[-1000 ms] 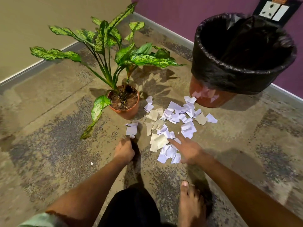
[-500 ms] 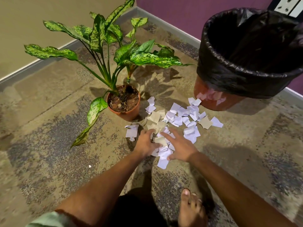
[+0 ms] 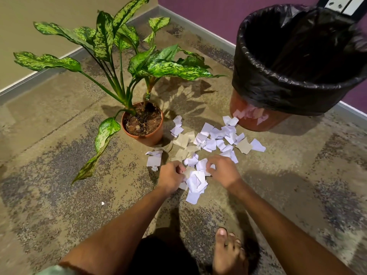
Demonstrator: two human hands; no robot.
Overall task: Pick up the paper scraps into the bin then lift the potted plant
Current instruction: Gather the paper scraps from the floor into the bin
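We had our left hand (image 3: 171,178) and right hand (image 3: 222,170) down on the floor (image 3: 59,147), fingers curled inward on either side of the near clump of paper scraps (image 3: 195,180), cupping them together so one scoop would carry many; whether either hand had truly clamped on paper we could not tell. The remaining scraps lay spread between the potted plant (image 3: 143,124) and the bin (image 3: 294,76). The bin stood just beyond the pile, near enough for a short carry, and the plant sat untouched beside the scraps, left for last
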